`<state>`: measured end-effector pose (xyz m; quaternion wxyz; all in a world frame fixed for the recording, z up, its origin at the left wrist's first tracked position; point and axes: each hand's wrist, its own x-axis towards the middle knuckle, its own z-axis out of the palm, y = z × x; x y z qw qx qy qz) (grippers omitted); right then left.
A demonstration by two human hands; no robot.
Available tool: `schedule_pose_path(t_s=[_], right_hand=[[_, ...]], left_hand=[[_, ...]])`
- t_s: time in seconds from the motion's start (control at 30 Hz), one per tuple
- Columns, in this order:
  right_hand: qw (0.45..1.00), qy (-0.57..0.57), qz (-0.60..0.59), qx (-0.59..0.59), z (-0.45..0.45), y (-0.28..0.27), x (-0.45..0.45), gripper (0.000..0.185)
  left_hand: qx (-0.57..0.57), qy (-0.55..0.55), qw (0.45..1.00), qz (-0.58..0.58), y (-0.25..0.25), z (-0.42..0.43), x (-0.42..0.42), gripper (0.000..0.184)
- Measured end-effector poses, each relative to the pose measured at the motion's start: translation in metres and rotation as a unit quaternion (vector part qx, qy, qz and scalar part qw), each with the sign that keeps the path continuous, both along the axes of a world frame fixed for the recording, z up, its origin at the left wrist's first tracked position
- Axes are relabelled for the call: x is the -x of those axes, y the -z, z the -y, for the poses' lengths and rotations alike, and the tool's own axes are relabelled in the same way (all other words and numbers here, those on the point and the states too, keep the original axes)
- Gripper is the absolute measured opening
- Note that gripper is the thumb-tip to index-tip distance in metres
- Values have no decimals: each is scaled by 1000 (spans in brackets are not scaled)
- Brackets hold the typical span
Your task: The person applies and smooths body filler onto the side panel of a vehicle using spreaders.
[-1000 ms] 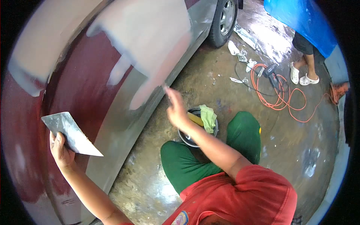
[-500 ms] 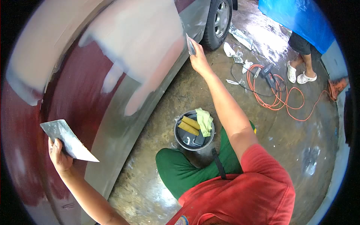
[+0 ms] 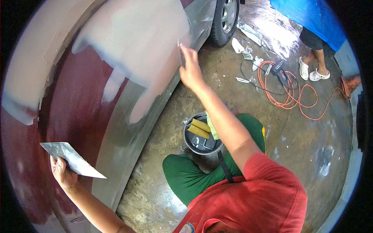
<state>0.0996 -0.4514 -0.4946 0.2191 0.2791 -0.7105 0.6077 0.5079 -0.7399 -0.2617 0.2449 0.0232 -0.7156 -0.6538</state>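
My left hand (image 3: 63,175) grips the edge of a flat grey mixing plate (image 3: 74,158), its thumb on top. White filler is smeared over the plate's face. Reaching out ahead, my right hand (image 3: 191,70) is closed round a thin putty spreader (image 3: 182,58), seen nearly edge-on. The spreader is at the pale, filler-covered patch of the maroon and grey car side (image 3: 134,46); whether its edge touches the surface I cannot tell.
By my crossed legs a round basin (image 3: 186,144) holds yellow rolls (image 3: 199,129) and a light green cloth (image 3: 212,128). Farther right lie a coiled orange hose (image 3: 272,100), a dark power tool (image 3: 280,72) and paper scraps. Another person's legs (image 3: 319,60) stand near a blue sheet.
My right hand has moved left with the spreader, from the panel's lower edge to over the pale patch. My left hand and the plate sit slightly lower in view.
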Motion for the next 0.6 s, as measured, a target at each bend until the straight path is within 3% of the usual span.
schedule_pose_path(t_s=[0.23,0.33,0.47,0.5,0.53,0.6], right_hand=[[998,-39,50,-14,51,19,-153,94],[993,-106,50,-7,55,32,-196,92],[977,-207,37,-36,5,31,-191,85],[980,-189,39,-36,-14,37,-182,82],[979,-198,35,-20,-46,19,-173,81],[981,-191,14,-14,-97,1,-157,77]], left_hand=[[29,-76,997,-4,5,1,0,57],[23,-35,999,22,-6,-14,6,52],[67,-123,990,30,-5,-33,13,51],[40,-158,986,24,2,-41,15,44],[-24,-195,981,8,5,-98,37,39],[-7,-184,980,80,41,-131,49,36]])
